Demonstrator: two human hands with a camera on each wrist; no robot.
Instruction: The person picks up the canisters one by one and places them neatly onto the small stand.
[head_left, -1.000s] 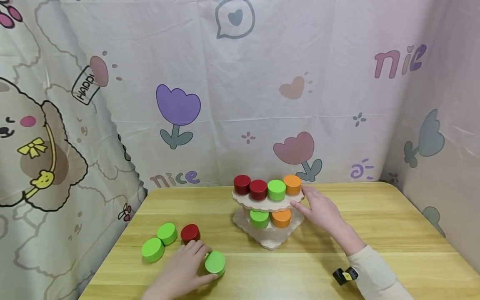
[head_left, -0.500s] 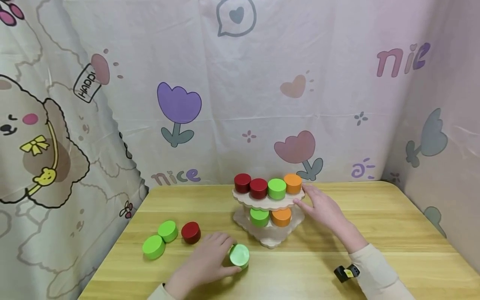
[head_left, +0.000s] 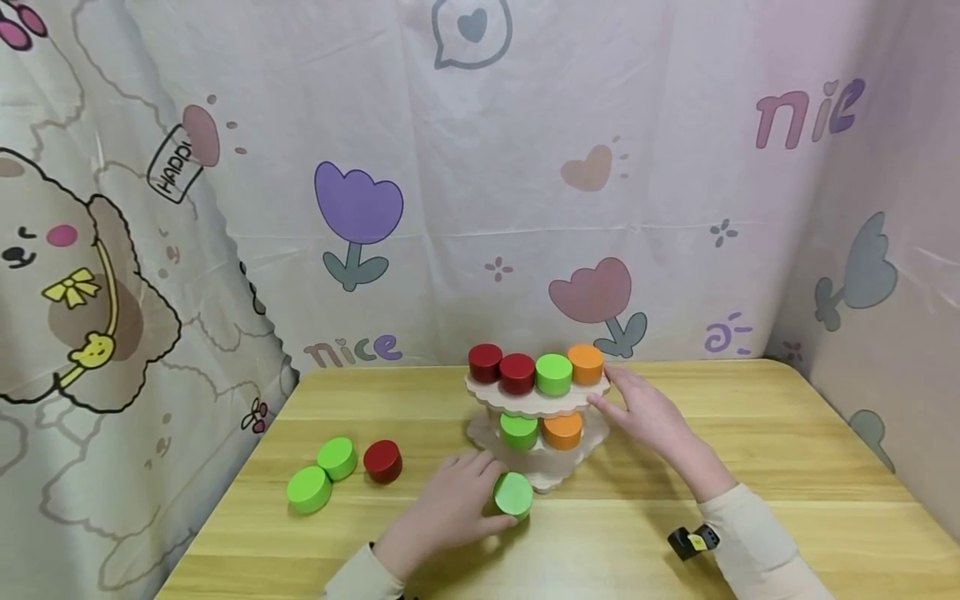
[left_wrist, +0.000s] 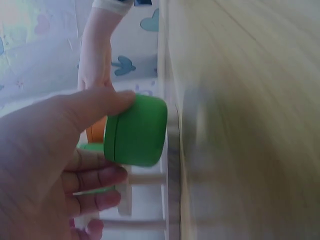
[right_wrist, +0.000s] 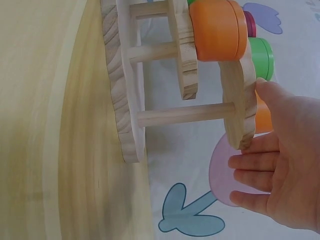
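Note:
My left hand (head_left: 457,504) pinches a green round block (head_left: 513,495) between thumb and fingers, just in front of a tiered wooden stand (head_left: 536,406). In the left wrist view this block (left_wrist: 142,131) is held above the tabletop, with a seam round its side. My right hand (head_left: 647,411) holds the right corner of the stand's upper tier, thumb at the front edge and fingers along the far side. Two dark red blocks (head_left: 517,373), a green block (head_left: 553,374) and an orange block (head_left: 585,364) stand on that tier. Below are another green block (head_left: 518,431) and orange block (head_left: 562,431).
On the left of the wooden table (head_left: 247,554) lie two green blocks (head_left: 309,489) touching each other, with a dark red block (head_left: 383,462) to their right. A printed curtain (head_left: 465,183) hangs behind the table. A small black device (head_left: 692,542) is on the right sleeve.
The left hand has carried the green block rightward and slightly away, from beside the loose red block to the front of the stand. My right hand stays at the stand's corner.

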